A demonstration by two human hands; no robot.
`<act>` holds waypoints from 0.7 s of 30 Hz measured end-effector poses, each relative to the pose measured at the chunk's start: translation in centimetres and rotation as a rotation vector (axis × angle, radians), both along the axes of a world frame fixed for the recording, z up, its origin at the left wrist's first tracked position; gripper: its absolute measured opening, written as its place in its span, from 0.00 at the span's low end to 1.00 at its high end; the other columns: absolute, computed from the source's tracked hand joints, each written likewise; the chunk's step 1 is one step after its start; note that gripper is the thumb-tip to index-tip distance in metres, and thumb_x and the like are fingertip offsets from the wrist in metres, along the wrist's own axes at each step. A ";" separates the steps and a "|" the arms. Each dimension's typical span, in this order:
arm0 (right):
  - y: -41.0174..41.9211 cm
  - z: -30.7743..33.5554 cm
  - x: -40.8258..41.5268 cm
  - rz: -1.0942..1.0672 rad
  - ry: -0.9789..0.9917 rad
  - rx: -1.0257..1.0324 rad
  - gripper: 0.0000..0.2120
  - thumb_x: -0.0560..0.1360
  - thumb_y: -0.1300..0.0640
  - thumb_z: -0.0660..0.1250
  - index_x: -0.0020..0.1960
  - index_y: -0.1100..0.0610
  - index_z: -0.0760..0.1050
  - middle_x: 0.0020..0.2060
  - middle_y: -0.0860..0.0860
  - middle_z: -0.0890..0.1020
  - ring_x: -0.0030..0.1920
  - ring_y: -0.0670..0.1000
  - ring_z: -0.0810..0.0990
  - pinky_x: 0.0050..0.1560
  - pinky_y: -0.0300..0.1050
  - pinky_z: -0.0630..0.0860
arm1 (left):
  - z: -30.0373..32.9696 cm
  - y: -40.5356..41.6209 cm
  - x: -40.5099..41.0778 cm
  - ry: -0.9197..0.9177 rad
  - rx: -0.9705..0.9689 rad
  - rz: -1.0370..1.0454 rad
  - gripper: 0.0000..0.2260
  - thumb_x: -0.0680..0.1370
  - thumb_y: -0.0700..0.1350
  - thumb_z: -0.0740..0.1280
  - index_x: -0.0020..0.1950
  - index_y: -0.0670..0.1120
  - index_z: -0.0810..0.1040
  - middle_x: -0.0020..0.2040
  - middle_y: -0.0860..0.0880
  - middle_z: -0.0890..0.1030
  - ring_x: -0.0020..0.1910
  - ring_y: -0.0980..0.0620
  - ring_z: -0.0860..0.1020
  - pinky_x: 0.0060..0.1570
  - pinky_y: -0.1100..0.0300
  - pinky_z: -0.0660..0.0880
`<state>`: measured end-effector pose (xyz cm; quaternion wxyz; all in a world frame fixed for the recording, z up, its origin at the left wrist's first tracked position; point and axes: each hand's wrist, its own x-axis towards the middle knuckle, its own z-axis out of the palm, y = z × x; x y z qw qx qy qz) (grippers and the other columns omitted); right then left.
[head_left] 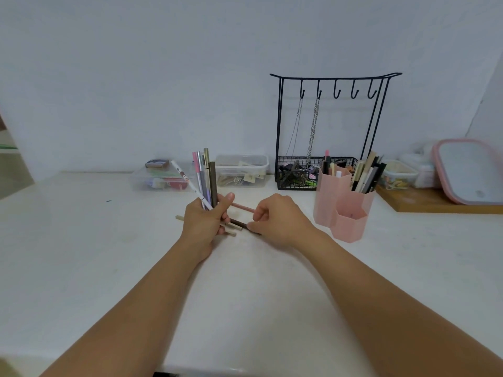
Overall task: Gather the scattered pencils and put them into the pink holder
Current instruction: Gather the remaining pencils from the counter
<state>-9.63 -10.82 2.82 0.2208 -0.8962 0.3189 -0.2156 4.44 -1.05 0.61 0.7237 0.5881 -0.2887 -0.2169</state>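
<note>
My left hand point(202, 224) grips an upright bundle of several pencils point(206, 178) at the middle of the white table. Just to its right, my right hand point(275, 220) pinches the end of a dark brown pencil point(239, 223) that lies on the table. A pink pencil point(242, 207) lies behind it, and two beige pencils point(234, 229) lie partly under my left hand. The pink holder point(351, 210), with hexagonal compartments, stands to the right of my right hand and has several pens in its rear compartments.
A black wire rack point(326, 131) with hooks, chains and a basket stands behind the holder. Two clear plastic boxes point(242, 170) sit against the wall. At far right a wooden board point(435, 202) carries containers and a pink-rimmed mirror point(468, 170).
</note>
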 end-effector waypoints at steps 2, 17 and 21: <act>-0.2 -0.2 -0.2 0.025 0.050 -0.003 0.07 0.67 0.51 0.76 0.41 0.52 0.82 0.37 0.47 0.82 0.39 0.50 0.81 0.43 0.46 0.80 | 0.0 0.0 0.0 0.019 -0.003 0.002 0.12 0.75 0.48 0.77 0.42 0.46 0.75 0.27 0.50 0.72 0.25 0.53 0.71 0.23 0.63 0.65; -1.8 1.2 -1.5 0.020 -0.208 0.711 0.06 0.76 0.62 0.71 0.43 0.64 0.82 0.33 0.57 0.81 0.31 0.50 0.77 0.34 0.42 0.77 | 0.5 0.0 -0.5 0.078 0.045 -0.077 0.16 0.83 0.57 0.63 0.43 0.46 0.70 0.28 0.51 0.68 0.24 0.55 0.65 0.21 0.64 0.60; -0.3 1.7 -1.0 0.177 -0.468 0.994 0.03 0.78 0.64 0.68 0.48 0.64 0.80 0.38 0.56 0.83 0.32 0.45 0.80 0.35 0.35 0.79 | 0.2 -0.2 -0.6 0.079 0.037 -0.133 0.10 0.84 0.50 0.64 0.47 0.46 0.70 0.30 0.50 0.72 0.25 0.54 0.71 0.20 0.64 0.63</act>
